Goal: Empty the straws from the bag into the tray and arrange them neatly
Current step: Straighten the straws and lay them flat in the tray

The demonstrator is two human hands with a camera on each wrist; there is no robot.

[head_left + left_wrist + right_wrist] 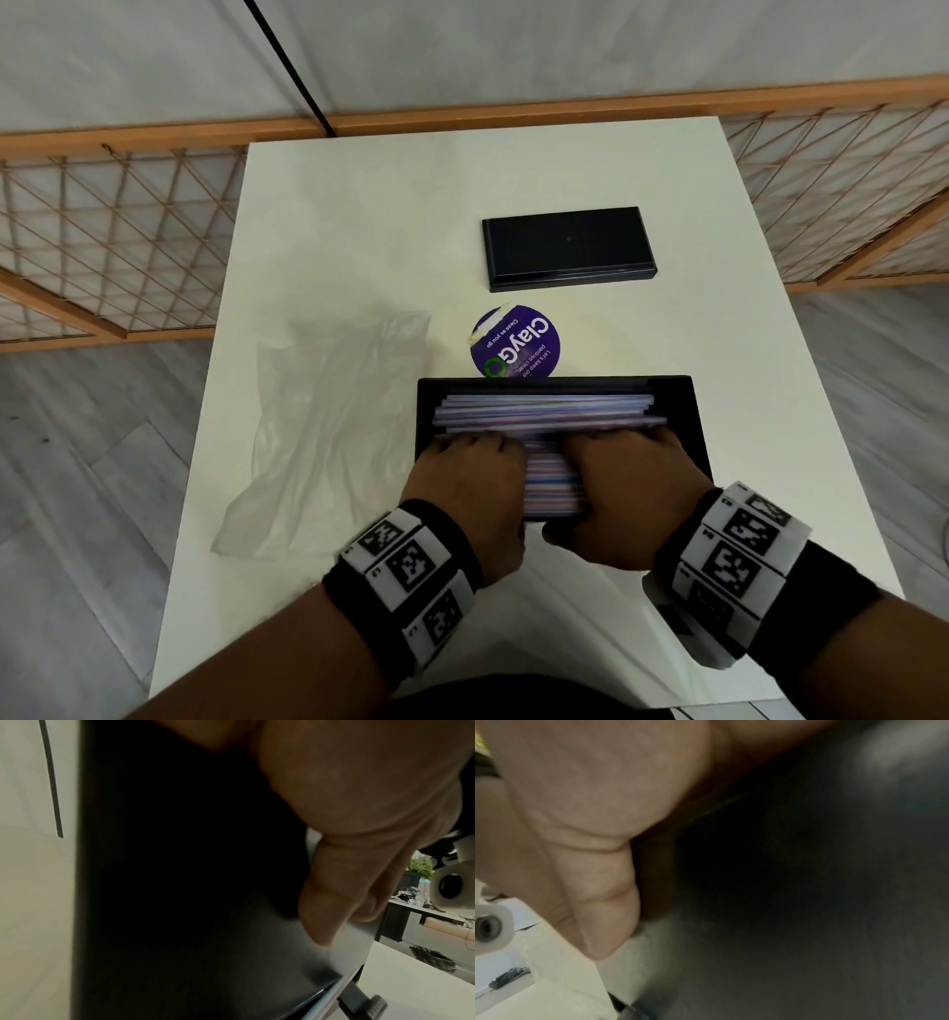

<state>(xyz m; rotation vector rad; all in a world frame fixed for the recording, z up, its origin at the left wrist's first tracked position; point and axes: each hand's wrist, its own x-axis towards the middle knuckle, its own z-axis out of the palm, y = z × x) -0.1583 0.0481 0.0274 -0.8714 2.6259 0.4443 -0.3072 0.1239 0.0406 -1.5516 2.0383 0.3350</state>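
A black tray (674, 391) sits near the table's front edge, filled with striped straws (544, 411) lying side by side, left to right. My left hand (485, 483) and right hand (606, 488) both grip the tray's near wall. The fingers curl over the rim onto the straws and the thumbs press on the outside. In the left wrist view the left thumb (334, 902) lies against the dark tray wall (180, 882). The right wrist view shows the right thumb (598, 902) on the same wall (782, 912). The clear plastic bag (328, 411) lies flat and empty to the tray's left.
A flat black rectangular block (567, 246) lies farther back on the white table (359, 231). A round purple sticker (516, 342) sits just behind the tray. A wooden lattice fence (118, 231) runs behind the table, with grey floor on both sides.
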